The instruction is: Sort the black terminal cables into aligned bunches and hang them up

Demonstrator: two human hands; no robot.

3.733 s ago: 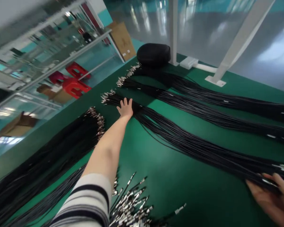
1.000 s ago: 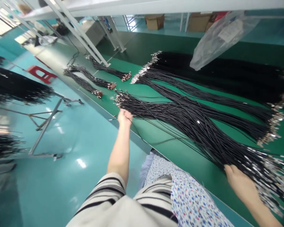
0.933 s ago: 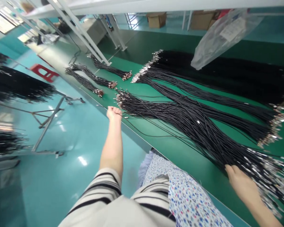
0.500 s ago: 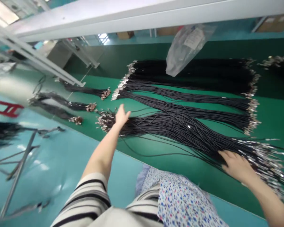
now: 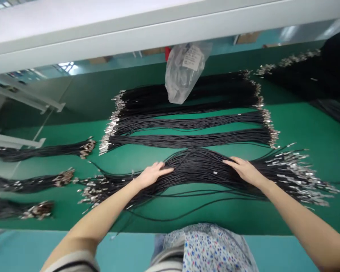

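A thick loose bundle of black cables (image 5: 198, 166) with silvery metal ends lies across the front of the green table, bulging away from me in its middle. My left hand (image 5: 151, 175) rests on the bundle left of the middle, thumb and fingers apart. On the right part lies my right hand (image 5: 245, 170), its fingers stretched out over the cables towards the left. Neither hand is closed round the cables. The metal ends (image 5: 303, 177) fan out unevenly on the right, and more ends (image 5: 93, 190) spread out on the left. A few stray cables loop towards the front edge.
Behind lie neat rows of black cables (image 5: 187, 141), with a clear plastic bag (image 5: 184, 71) with a label hanging over them. Shorter cable bundles (image 5: 45, 151) lie at left; a dark cable pile (image 5: 314, 81) is at back right. A white shelf beam (image 5: 158, 34) crosses above the table (image 5: 323, 124).
Both hands have moved inward along the bundle, away from its ends. The bundle lies straighter across the table. My view has turned, so the left bundles show closer.
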